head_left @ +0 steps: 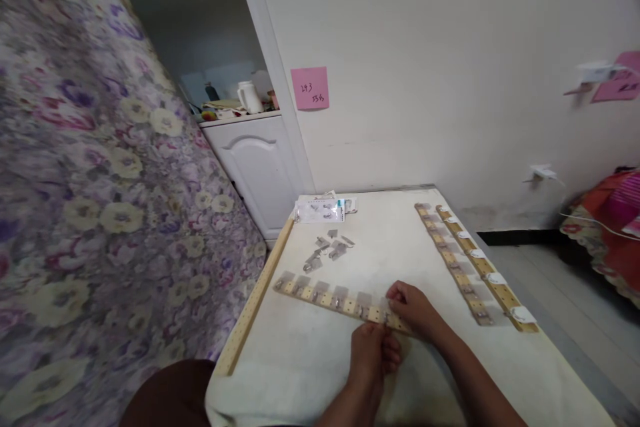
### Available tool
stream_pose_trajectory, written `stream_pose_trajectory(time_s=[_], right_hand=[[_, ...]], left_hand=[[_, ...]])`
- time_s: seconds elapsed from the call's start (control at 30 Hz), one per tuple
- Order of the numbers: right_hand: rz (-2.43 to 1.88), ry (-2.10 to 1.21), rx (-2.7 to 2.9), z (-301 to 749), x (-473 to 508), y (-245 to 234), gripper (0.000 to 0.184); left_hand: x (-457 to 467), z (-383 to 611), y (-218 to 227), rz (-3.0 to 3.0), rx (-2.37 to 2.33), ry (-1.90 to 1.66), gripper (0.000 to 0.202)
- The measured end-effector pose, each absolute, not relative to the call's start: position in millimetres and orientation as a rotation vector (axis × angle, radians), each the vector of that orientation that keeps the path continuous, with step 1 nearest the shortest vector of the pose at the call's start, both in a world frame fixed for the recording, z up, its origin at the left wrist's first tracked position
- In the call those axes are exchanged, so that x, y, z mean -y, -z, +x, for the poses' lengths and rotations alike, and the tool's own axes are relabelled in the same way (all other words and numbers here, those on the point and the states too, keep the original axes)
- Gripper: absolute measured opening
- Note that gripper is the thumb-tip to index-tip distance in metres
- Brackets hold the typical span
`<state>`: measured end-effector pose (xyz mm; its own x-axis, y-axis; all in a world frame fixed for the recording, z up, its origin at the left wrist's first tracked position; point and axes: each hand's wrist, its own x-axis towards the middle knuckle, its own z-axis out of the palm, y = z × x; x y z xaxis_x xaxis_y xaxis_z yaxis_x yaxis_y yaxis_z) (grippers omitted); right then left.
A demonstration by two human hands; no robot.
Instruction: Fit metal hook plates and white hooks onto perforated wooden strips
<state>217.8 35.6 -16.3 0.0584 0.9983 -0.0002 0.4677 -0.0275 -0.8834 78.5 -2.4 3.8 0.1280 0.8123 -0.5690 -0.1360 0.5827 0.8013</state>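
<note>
A narrow wooden strip (323, 300) with evenly spaced holes lies at a slant on the table. Along it sits a row of clear plastic tabs with small metal hooks (339, 299). My right hand (413, 310) is closed in a pinch at the strip's right end, thumb and forefinger on one of the clear hook tabs. Just below, at the strip's near edge, my left hand (369, 353) has its fingers curled, with the fingertips against the strip. My fingers partly cover that end. Several loose clear hook tabs (339, 250) lie in a heap beyond the strip.
Two more strips lie at the right: one with clear hook tabs (447, 253), one with white hooks (479, 253). A bare perforated wooden strip (255, 303) runs along the table's left edge. Packaged hooks (320, 210) lie at the back left. A floral curtain (125, 180) hangs at left.
</note>
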Motion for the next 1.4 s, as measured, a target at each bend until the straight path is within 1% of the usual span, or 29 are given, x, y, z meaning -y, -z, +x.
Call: stream_pose_trajectory(time_s=[0.23, 0.47, 0.7, 1.03, 1.4], right_hand=[[-1.592, -0.886, 1.516, 217, -35, 15, 0.011], [-1.597, -0.933, 1.513, 218, -33, 10, 0.008], [-1.56, -1.019, 1.434, 217, -31, 11, 0.02], [-1.6, -1.034, 1.405, 217, -37, 20, 0.025], [-1.585, -1.065, 1.403, 219, -39, 27, 0.025]], left_hand=[[0, 80, -5, 0.668, -1.285, -0.738, 0.008], [1, 81, -10, 0.673, -1.304, -0.738, 0.011], [2, 81, -9, 0.689, -1.318, -0.749, 0.016], [1, 81, -8, 0.697, -1.314, -0.742, 0.014], [-1, 77, 1, 0.715, -1.278, -0.694, 0.009]])
